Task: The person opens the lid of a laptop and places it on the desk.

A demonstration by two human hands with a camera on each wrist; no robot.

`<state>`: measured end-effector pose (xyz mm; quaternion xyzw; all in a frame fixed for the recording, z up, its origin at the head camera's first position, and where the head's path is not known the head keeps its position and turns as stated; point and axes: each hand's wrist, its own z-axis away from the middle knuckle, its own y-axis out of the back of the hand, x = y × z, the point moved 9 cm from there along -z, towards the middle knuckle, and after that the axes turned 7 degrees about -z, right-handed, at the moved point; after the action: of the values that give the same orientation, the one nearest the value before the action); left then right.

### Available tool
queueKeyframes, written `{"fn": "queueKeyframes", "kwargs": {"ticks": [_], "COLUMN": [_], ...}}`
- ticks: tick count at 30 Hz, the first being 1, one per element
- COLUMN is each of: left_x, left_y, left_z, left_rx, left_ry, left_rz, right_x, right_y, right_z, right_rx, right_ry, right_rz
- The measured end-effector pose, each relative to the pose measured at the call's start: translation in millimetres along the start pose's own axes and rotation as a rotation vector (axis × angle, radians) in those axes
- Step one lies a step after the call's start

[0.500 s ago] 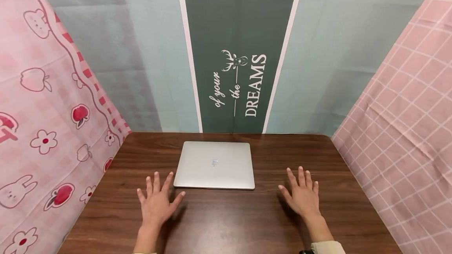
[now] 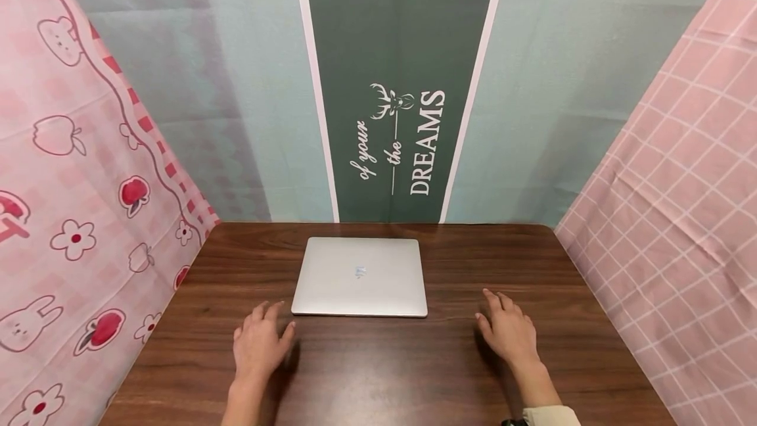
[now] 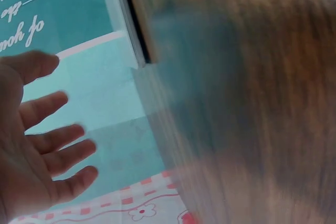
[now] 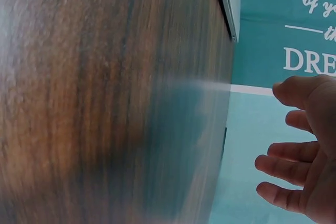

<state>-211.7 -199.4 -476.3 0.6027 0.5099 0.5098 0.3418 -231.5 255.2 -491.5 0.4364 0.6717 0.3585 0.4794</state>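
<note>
A closed silver laptop [image 2: 361, 288] lies flat toward the back of the brown wooden table [image 2: 378, 373], a small shiny logo on its lid. My left hand [image 2: 259, 344] hovers over the table just left of the laptop's near left corner, fingers loosely bent and spread, holding nothing. Farther off to the right of the laptop, my right hand [image 2: 511, 334] is also above the wood, its fingers relaxed and empty. Both wrist views show the bare palms and gently bent fingers, with a laptop edge [image 3: 134, 19] in the left one.
A green and teal cloth [image 2: 396, 31] with white lettering and a deer head hangs behind the table's far edge. Pink patterned cloth [image 2: 77, 183] hangs at the left, pink checked cloth [image 2: 680, 183] at the right. A dark band [image 2: 513, 422] circles the right wrist.
Fingers of both hands have gone from straight and spread to loosely bent. The left hand has drawn slightly back from the laptop's corner. The laptop has stayed in place.
</note>
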Motion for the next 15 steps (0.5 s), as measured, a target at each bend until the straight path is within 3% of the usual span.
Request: {"fn": "queueKeyframes", "kwargs": {"ticks": [8, 15], "left_x": [-4.0, -2.9], "left_y": [-0.6, 1.1], "left_z": [-0.2, -0.3], "left_rx": [-0.072, -0.158], "left_ry": [0.011, 0.054], "left_rz": [-0.021, 0.069], "right_x": [-4.4, -21.1], "right_y": [1.6, 1.3], "right_z": [-2.8, -8.7], "right_rx": [0.018, 0.033], "right_ry": [0.015, 0.051], "right_rz": [-0.005, -0.076]}}
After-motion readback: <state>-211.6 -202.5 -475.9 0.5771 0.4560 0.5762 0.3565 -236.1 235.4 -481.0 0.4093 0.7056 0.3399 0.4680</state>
